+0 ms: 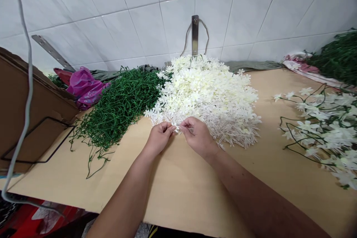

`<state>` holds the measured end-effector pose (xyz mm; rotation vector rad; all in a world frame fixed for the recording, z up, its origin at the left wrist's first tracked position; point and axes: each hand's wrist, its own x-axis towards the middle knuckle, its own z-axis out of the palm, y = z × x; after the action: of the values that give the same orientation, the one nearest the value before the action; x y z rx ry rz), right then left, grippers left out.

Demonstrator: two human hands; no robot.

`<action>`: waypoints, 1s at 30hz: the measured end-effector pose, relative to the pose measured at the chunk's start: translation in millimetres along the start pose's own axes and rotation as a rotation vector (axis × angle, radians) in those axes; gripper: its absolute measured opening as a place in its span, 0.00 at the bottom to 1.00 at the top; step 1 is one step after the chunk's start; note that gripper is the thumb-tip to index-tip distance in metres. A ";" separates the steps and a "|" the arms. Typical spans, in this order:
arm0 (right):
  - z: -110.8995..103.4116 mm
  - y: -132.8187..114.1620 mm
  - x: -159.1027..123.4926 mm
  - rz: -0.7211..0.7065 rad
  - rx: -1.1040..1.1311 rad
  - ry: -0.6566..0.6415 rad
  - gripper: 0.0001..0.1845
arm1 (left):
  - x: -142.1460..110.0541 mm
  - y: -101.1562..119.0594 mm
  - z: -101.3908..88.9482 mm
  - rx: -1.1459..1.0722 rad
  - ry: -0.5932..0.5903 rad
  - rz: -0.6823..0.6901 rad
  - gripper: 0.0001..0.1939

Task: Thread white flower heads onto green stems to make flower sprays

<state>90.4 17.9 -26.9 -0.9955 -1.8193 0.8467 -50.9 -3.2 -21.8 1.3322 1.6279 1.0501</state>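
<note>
Between my two hands is a small white artificial flower point(176, 128). My left hand point(161, 135) pinches it from the left, thumb and forefinger closed together. My right hand point(196, 134) has its fingertips closed at the flower's right side, seemingly on its thin stem. Both hands are low over the table, at the front edge of a large heap of white artificial flowers point(206, 85). Pale thin stems point(234, 130) stick out along the front of that heap. To the left lies a tangled pile of green plastic stems point(125, 96).
Finished-looking white flower sprays on green stems point(320, 122) lie at the right. More green stems point(337, 57) sit behind them. A cardboard box point(33, 115), a black wire frame point(46, 160) and a hanging grey cable point(29, 81) are at the left. A metal bracket point(195, 35) stands against the tiled wall.
</note>
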 end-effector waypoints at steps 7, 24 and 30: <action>0.6 2.5 0.6 -0.004 -0.006 0.010 0.02 | -1.8 2.9 0.0 0.032 -0.054 0.034 0.11; 2.2 2.6 0.0 -0.022 0.027 0.062 0.02 | -2.4 1.8 2.2 0.025 0.003 0.075 0.15; 2.6 3.9 0.7 0.068 0.071 0.032 0.02 | -1.3 -2.3 2.8 -0.121 -0.112 0.060 0.11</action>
<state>88.9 19.8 -30.9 -1.0250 -1.7248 0.9259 -48.9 -4.4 -24.8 1.3417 1.4275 1.0731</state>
